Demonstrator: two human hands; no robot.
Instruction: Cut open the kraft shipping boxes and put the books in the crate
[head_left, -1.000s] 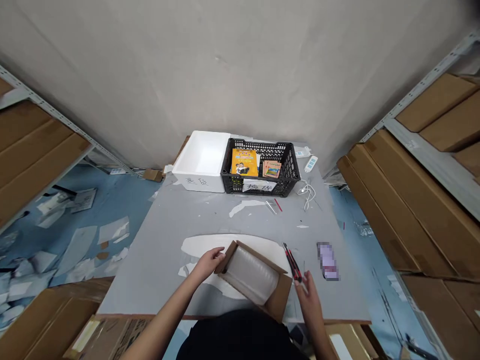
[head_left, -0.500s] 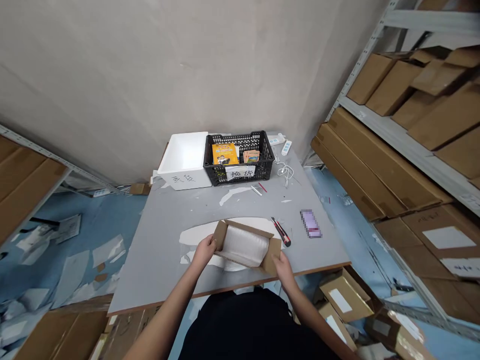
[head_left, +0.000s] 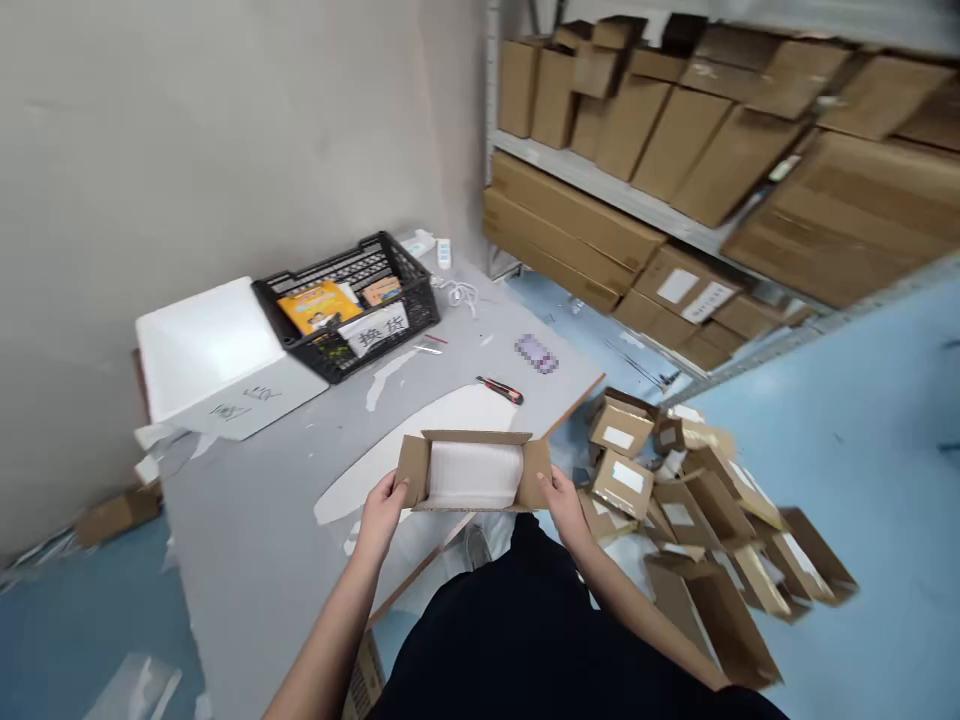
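Observation:
An open cardboard box [head_left: 480, 436] is held level between my two hands, over the front edge of the grey table [head_left: 247, 540]. White foam wrap [head_left: 475, 474] lines or fills its inside; whether anything lies under it is hidden. My left hand [head_left: 382, 508] pinches the box's left end flap, thumb on the inner face. On the opposite end, my right hand [head_left: 561, 500] grips the right flap. Behind the box lies a white sheet [head_left: 420, 425] on the tabletop, with a red and black utility knife [head_left: 500, 390] at its far edge.
At the back stand a black crate [head_left: 345, 350] holding booklets and a white foam box [head_left: 202, 350]. A phone [head_left: 536, 353] lies near the right edge. Opened cartons [head_left: 720, 600] crowd the floor at right, below a shelf [head_left: 600, 185] stacked with boxes.
My view and body have turned right, bringing more of the shelf and floor cartons into sight. The box has come off the tabletop area toward the edge and now sits level in both hands.

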